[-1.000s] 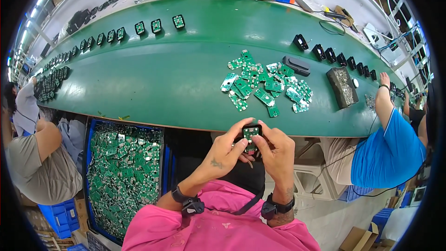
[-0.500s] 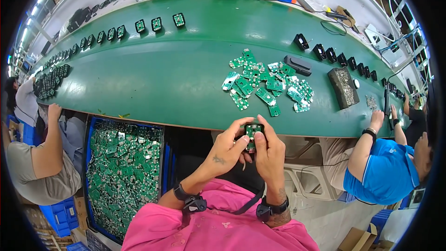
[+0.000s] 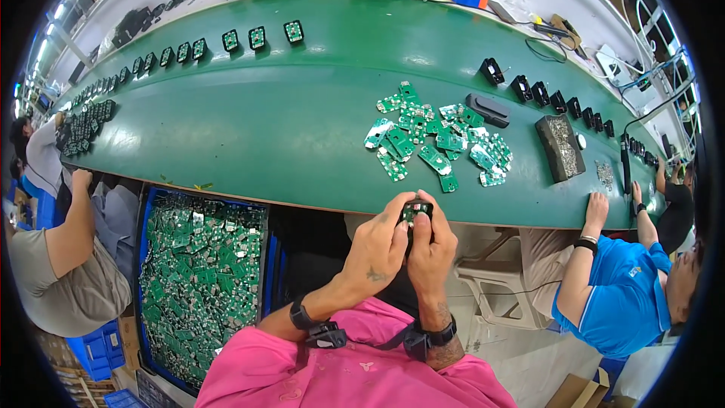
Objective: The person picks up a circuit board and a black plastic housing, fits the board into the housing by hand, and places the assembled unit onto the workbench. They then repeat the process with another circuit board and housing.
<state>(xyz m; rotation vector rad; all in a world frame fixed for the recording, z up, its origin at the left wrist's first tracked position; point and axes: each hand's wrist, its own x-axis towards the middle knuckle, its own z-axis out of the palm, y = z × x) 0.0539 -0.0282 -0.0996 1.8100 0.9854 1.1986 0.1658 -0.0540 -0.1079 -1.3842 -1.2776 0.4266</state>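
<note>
Just off the table's near edge, my left hand and my right hand are closed together around a small black housing with a green circuit board in it. Both thumbs lie against the board's face, and they cover its lower part. The fingers wrap behind the housing, where I cannot see them fully. Beyond my hands, a loose pile of green circuit boards lies on the green table.
Left of me stands a blue-rimmed bin heaped with boards. Filled housings line the far left; black housings line the right. A rough dark block and a grey oblong case sit nearby. People work on both sides.
The housing has tipped in my hands, showing less of the board. My left hand has turned further over it. At right, the blue-shirted person's hand has shifted left along the table edge.
</note>
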